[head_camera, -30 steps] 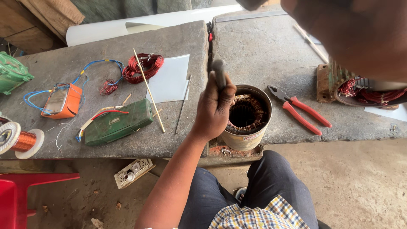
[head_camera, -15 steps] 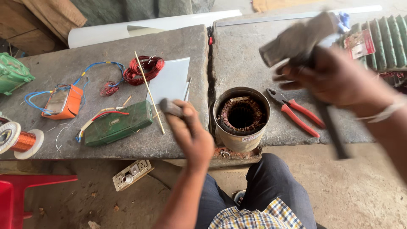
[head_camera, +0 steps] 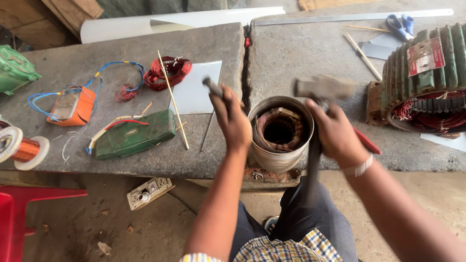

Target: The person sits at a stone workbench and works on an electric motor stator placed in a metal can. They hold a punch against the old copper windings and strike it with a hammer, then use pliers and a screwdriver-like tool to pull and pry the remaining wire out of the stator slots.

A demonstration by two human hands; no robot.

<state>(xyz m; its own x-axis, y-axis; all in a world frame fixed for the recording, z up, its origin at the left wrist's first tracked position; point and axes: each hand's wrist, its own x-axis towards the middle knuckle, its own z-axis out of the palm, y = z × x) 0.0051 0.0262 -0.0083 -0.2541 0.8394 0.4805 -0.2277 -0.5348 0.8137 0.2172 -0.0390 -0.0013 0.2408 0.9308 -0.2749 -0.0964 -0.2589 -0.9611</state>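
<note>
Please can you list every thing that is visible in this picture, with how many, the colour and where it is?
round metal stator can with copper windings: 1, grey, bench front, between the hands
hammer: 1, grey head, in the right hand
short metal punch: 1, grey, in the left hand
green ribbed motor housing: 1, right edge
green flat case: 1, bench left
orange meter: 1, left
copper wire spool: 1, far left
blue-handled scissors: 1, top right
left hand: 1
right hand: 1

hammer (head_camera: 323, 88) lowered over stator (head_camera: 280, 132), punch (head_camera: 213, 87) raised
</note>
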